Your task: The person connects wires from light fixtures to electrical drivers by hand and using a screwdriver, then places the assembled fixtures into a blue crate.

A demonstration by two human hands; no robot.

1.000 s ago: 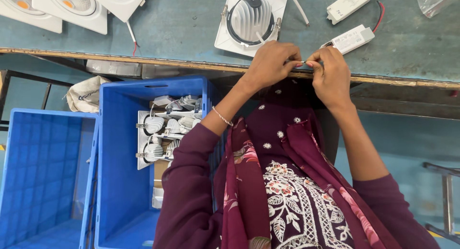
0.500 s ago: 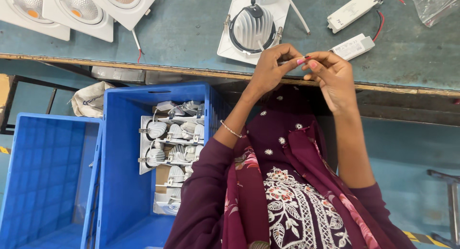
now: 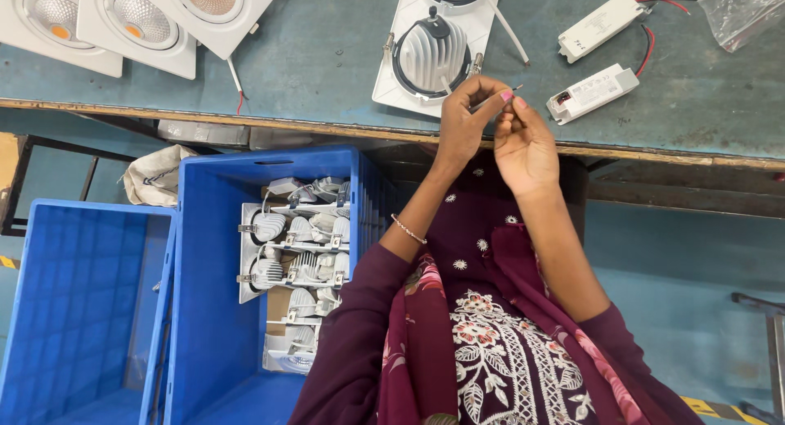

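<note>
Both hands raised at the bench edge: left hand (image 3: 462, 123) and right hand (image 3: 523, 143) pinch a thin wire end (image 3: 495, 99), at 5 o'clock of the upturned downlight (image 3: 429, 53); driver (image 3: 593, 92) lies unconnected

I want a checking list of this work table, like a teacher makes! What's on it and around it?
Surface: worn blue-green table with a scuffed wooden front edge.
Job's things: a thin wire end pinched between both hands; an upturned white square lamp, finned back showing, right behind it.
Clutter: three face-up square lamps; a clear plastic bag.
Hands: left hand and right hand raised together at the table edge, fingertips closed on the wire.
Cables: two white driver boxes with red and black leads.
Surroundings: blue crate of lamp parts; another blue crate beside it; a cloth bundle.
</note>
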